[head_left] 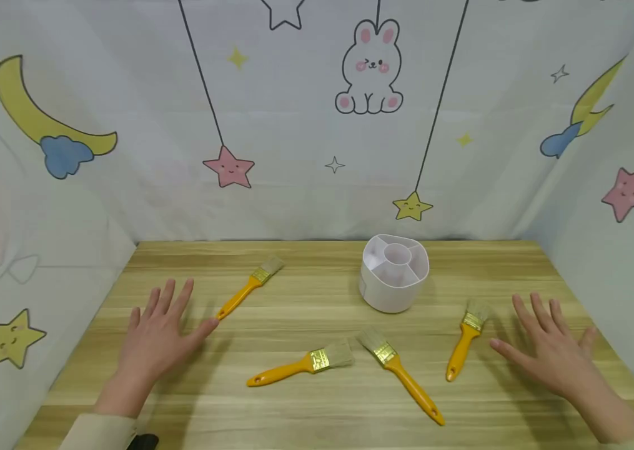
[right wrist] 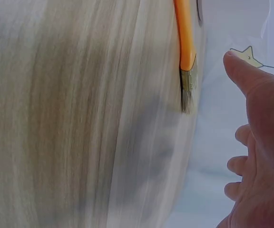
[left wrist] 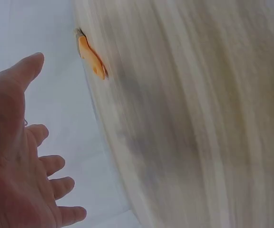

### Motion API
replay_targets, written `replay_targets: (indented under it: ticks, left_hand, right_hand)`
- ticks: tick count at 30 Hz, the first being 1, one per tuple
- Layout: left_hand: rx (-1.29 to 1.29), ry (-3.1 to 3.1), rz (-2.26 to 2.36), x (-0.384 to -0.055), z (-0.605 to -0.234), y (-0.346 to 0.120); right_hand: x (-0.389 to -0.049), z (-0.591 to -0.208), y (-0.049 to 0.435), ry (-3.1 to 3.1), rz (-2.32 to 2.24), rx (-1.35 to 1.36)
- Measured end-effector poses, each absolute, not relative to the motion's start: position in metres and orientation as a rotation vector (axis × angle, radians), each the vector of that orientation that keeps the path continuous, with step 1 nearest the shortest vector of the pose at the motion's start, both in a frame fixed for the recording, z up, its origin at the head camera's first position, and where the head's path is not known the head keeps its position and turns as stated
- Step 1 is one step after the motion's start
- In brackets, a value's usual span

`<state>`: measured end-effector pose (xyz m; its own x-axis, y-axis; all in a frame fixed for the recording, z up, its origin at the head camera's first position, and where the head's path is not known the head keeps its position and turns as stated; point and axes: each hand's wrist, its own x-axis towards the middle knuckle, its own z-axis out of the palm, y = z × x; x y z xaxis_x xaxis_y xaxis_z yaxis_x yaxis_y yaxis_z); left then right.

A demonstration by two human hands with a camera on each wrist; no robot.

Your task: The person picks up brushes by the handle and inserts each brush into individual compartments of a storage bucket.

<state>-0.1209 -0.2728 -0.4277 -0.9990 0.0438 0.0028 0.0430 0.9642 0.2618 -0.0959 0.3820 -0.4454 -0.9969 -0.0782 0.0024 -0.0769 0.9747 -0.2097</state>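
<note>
Four orange-handled brushes (head_left: 301, 365) on wood-grain table (head_left: 300, 306)

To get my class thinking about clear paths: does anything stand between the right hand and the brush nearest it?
Nothing visible does: only tabletop shows between the right hand and that brush. The white organizer stands farther back and left, out of the way.

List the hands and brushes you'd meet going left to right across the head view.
Left hand → far-left brush → brush with bristles pointing right → brush with handle toward the lower right → brush nearest the right hand → right hand.
</note>
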Motion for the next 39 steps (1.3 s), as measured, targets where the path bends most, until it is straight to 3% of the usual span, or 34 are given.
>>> replay_targets:
  ticks: [39]
  left_hand:
    - [0.376, 3.135, 0.421, -0.161, -0.396, -0.201]
  right_hand:
    - [-0.103, -0.415, 0.348, 3.113, -0.243, -0.205]
